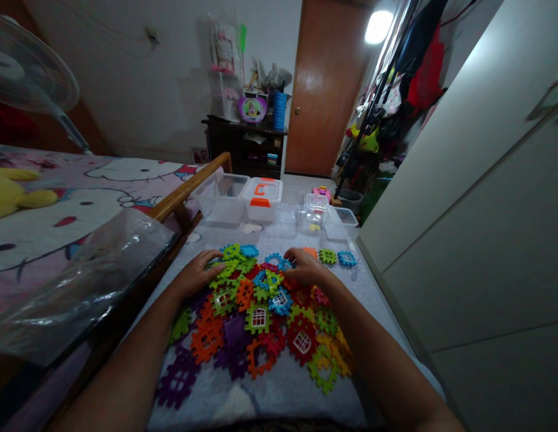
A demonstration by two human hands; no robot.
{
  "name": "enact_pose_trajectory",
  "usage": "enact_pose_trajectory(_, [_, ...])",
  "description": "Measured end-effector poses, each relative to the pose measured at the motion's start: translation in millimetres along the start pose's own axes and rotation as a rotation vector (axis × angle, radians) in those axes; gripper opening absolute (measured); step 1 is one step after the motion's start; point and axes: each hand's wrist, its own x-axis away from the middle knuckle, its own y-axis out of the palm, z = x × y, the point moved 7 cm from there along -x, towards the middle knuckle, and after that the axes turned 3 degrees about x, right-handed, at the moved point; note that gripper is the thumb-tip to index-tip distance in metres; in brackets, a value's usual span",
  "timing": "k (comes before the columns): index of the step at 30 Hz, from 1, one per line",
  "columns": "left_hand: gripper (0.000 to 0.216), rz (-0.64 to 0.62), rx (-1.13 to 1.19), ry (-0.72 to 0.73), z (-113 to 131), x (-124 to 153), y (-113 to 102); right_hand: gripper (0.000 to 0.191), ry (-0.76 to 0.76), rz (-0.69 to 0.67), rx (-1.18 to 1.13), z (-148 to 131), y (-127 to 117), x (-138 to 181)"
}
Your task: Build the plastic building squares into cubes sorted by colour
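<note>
Reaching forward palm-down, the left hand [195, 277] rests on the pile of tiles [261, 321] at its 10 o'clock edge, the right hand [306, 268] at 1 o'clock, fingers bent onto tiles; whether either pinches one cannot be told. Three loose tiles [327, 257] lie at the right hand's 2 o'clock; four clear boxes [220, 207] stand at 12 o'clock beyond.

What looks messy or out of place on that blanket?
Nothing looks broken. The interlocking plastic tiles lie in a jumbled, overlapping heap on the grey blanket under the left hand and right hand. A green tile and a blue tile lie apart at the far right; a purple tile strays at the near left.
</note>
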Motion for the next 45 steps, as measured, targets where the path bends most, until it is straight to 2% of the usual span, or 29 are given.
enact_pose_trajectory(5, [0.064, -0.008, -0.004, 0.002, 3.2, 0.7, -0.6, 0.051, 0.032, -0.009, -0.006, 5.1, -13.4, 10.6])
enact_pose_trajectory(11, [0.071, 0.007, 0.003, -0.012, 3.8, -0.3, -0.9, 0.052, -0.036, 0.020, 0.025, 22.1, -32.1, 33.0])
enact_pose_trajectory(16, [0.070, 0.003, 0.012, -0.023, 2.9, -0.5, -0.6, 0.058, -0.036, -0.050, 0.099, 39.9, -34.6, 53.5])
enact_pose_trajectory(20, [0.070, 0.001, 0.013, -0.026, 2.9, -0.2, -0.6, 0.058, -0.065, -0.150, 0.134, 40.7, -28.6, 60.3])
enact_pose_trajectory(23, [0.069, 0.010, 0.010, -0.028, 2.5, -0.4, -0.7, 0.048, -0.093, -0.097, 0.124, 29.4, -29.4, 48.0])
enact_pose_trajectory(26, [0.068, 0.013, 0.007, -0.026, 1.4, -0.5, -0.3, 0.035, -0.093, -0.016, 0.148, 12.6, -25.2, 19.6])
enact_pose_trajectory(30, [0.067, 0.002, 0.012, -0.027, -0.5, 0.1, 0.1, 0.038, -0.146, -0.033, 0.277, -8.9, -1.9, -24.8])
enact_pose_trajectory(34, [0.062, -0.012, 0.016, -0.022, -0.5, 1.0, 0.3, 0.041, -0.128, -0.055, 0.317, -9.1, 15.1, -51.7])
enact_pose_trajectory(40, [0.061, 0.003, 0.001, 0.001, -1.1, 0.0, 0.0, 0.038, -0.095, 0.005, 0.272, -3.8, 12.4, -54.3])
enact_pose_trajectory(45, [0.061, -0.005, 0.003, 0.003, -2.7, -0.6, 1.4, 0.015, -0.081, 0.090, 0.182, -3.1, -11.8, -37.2])
